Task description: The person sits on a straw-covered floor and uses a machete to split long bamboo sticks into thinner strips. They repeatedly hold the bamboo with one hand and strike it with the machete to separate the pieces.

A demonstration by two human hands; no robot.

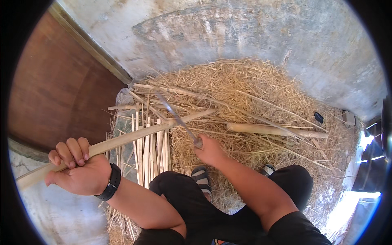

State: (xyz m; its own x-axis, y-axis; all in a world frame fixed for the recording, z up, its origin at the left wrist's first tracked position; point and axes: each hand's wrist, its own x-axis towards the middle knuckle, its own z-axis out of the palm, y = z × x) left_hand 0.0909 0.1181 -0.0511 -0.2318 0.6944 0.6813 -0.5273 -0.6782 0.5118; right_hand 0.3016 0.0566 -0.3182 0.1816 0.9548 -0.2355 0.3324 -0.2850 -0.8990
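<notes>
A long pale bamboo strip (pixel 134 136) slants from the lower left up to the middle, its far end over the shavings. My left hand (pixel 79 167), with a black watch (pixel 111 183) at the wrist, is wrapped round the strip near its left end. In my right hand (pixel 209 151) is the handle of a knife (pixel 179 121). Its long blade, blurred toward the tip, points up and left and crosses the strip. I cannot tell whether the blade touches the strip.
Split bamboo strips (pixel 151 151) lie side by side left of my knees. A thicker bamboo piece (pixel 265 129) rests on the heap of shavings (pixel 245 90). A small black object (pixel 319 117) sits at the right. Behind stand a stained wall (pixel 245 32) and a brown door (pixel 61 81).
</notes>
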